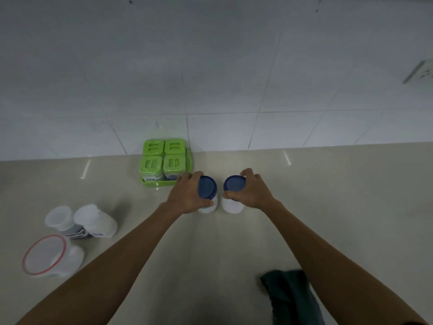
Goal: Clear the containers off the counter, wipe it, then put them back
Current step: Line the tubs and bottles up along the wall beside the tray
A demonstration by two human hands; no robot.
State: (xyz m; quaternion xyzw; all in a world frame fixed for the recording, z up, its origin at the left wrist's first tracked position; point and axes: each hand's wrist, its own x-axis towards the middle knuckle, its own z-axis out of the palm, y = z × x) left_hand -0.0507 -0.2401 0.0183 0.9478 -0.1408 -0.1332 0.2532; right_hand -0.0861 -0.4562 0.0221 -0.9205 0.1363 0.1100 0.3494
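Note:
Two white jars with dark blue lids stand side by side on the beige counter (328, 207), near its middle. My left hand (187, 195) grips the left blue-lidded jar (207, 186) from its left side. My right hand (251, 192) grips the right blue-lidded jar (233, 184) from its right side. Just behind and to the left, a green tray (159, 182) holds several green-lidded containers (164, 157) against the wall. A dark green cloth (290, 292) lies crumpled near the front edge, right of centre.
At the left of the counter stand two white lidded jars (96, 221) and a clear container with a red-rimmed lid (46, 254). A white tiled wall (210, 78) backs the counter, with a socket (419, 72) at the far right.

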